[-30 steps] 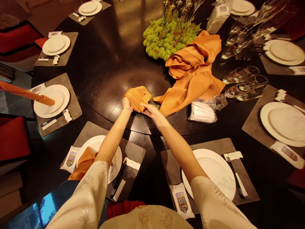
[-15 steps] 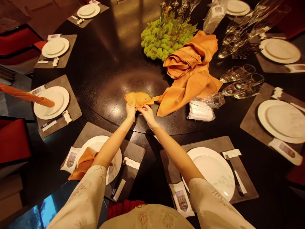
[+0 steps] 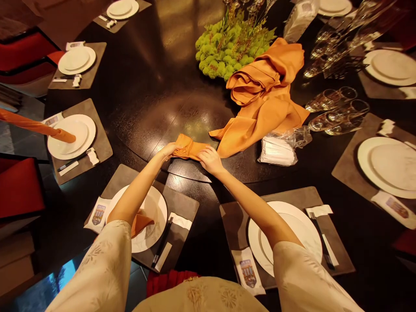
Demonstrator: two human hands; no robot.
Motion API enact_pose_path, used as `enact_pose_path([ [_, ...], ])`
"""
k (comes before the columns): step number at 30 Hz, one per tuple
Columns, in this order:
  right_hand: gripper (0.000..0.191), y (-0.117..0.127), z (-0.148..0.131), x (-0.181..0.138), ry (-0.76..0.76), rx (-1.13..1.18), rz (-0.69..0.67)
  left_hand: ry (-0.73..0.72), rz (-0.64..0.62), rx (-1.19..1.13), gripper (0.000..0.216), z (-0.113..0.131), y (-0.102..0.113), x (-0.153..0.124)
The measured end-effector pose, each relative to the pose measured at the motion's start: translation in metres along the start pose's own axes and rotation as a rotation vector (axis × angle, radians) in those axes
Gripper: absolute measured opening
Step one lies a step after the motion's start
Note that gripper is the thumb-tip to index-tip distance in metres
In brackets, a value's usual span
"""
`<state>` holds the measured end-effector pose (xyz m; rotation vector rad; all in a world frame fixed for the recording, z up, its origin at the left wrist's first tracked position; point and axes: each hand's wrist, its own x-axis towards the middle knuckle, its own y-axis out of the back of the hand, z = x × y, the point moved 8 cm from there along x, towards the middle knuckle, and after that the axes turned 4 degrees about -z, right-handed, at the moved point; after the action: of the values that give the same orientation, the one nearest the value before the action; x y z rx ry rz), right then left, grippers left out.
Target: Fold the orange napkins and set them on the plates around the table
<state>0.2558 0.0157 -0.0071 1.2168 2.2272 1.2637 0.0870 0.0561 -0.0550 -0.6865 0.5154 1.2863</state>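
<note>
Between my two hands an orange cloth napkin [image 3: 190, 148], bunched into folds, is held over the near part of the dark round table [image 3: 139, 112]. My left hand [image 3: 169, 150] grips its left end, with the fingers partly behind the cloth. At the other end, my right hand [image 3: 210, 159] pinches the napkin with bent fingers. Just right of my right hand lies a loose heap of orange napkins [image 3: 260, 112]. A plastic pack of white paper packets [image 3: 277, 150] sits beside that heap.
Place settings ring the table, with white plates [image 3: 290, 229] on grey mats and black chopsticks [image 3: 162, 242]. An orange folded napkin [image 3: 141, 223] rests on the near left plate. Green flowers [image 3: 227, 52] stand behind the heap, and several glasses [image 3: 338, 110] lie to the right.
My hands have moved apart, the left one leftward and the right one slightly rightward. The napkin has turned and stretched from a compact rounded fold into a longer bunched strip.
</note>
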Motion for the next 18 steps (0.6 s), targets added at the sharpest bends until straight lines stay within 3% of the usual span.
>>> enact_pose_path([
  [4, 0.035, -0.019, -0.004, -0.009, 0.223, 0.071, -0.118, 0.122, -0.206, 0.220, 0.027, -0.013, 0.004, 0.000],
  [6, 0.039, -0.029, -0.004, -0.012, 0.296, 0.087, -0.163, 0.082, -0.191, 0.354, 0.026, -0.012, 0.007, -0.002],
  [8, 0.039, -0.038, -0.007, -0.017, 0.334, 0.111, -0.197, -0.034, -0.028, 0.594, 0.025, -0.003, 0.015, -0.007],
  [10, 0.036, -0.047, -0.012, -0.021, 0.328, 0.100, -0.207, -0.233, 0.226, 0.936, 0.030, 0.016, 0.018, -0.020],
  [12, 0.034, -0.056, -0.021, -0.024, 0.262, 0.023, -0.176, -0.464, 0.380, 1.256, 0.030, 0.030, 0.004, -0.037],
  [14, 0.032, -0.063, -0.034, -0.025, 0.183, -0.076, -0.137, -0.631, 0.288, 1.472, 0.018, 0.026, -0.018, -0.045],
  [16, 0.030, -0.069, -0.046, -0.023, 0.136, -0.130, -0.120, -0.681, 0.068, 1.590, 0.019, 0.012, -0.034, -0.045],
  [18, 0.029, -0.071, -0.053, -0.017, 0.114, -0.118, -0.127, -0.701, -0.069, 1.638, 0.023, 0.002, -0.040, -0.046],
])
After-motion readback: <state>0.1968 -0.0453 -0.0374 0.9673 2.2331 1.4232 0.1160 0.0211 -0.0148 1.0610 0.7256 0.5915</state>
